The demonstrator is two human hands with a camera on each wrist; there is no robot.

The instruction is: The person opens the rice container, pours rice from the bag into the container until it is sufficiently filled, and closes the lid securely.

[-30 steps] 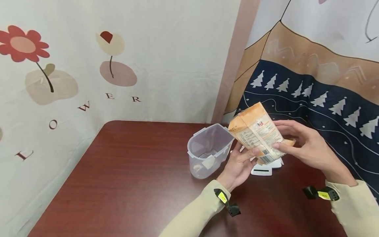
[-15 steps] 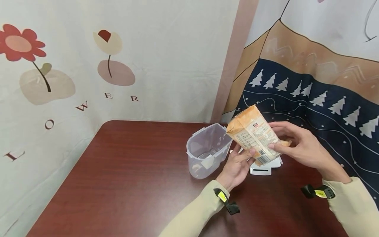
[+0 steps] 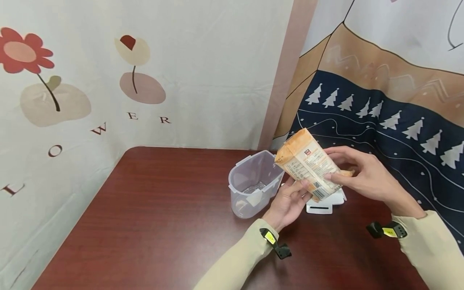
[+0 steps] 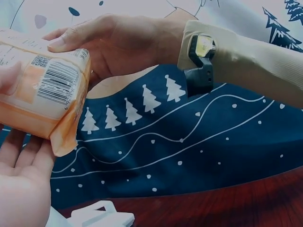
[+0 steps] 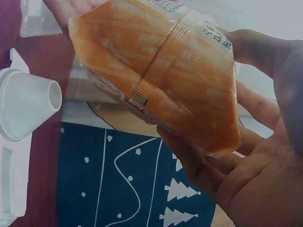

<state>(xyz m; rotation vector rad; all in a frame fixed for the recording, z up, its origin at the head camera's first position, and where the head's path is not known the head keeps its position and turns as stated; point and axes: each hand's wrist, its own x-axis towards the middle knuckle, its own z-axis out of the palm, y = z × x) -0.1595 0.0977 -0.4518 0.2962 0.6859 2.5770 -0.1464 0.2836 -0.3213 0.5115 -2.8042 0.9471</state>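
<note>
One pale printed cloth [image 3: 210, 80] hangs behind the brown surface [image 3: 156, 209], which spreads broadly from its slanting left edge to one clear, open-topped tub [image 3: 241, 201]. The left hand [image 3: 287, 203], first of two, pinches the lower side of one orange bag [image 3: 308, 165], tilted near the tub's right rim, above white plastic [image 3: 320, 208]. The right hand [image 3: 369, 179] grips the bag's right end, thumb in front. A navy tree-print cloth [image 3: 409, 155] hangs far right.

Cloth [image 3: 206, 80]: "LOWER"; packet [image 5: 158, 78]: perhaps "净含量"
</note>
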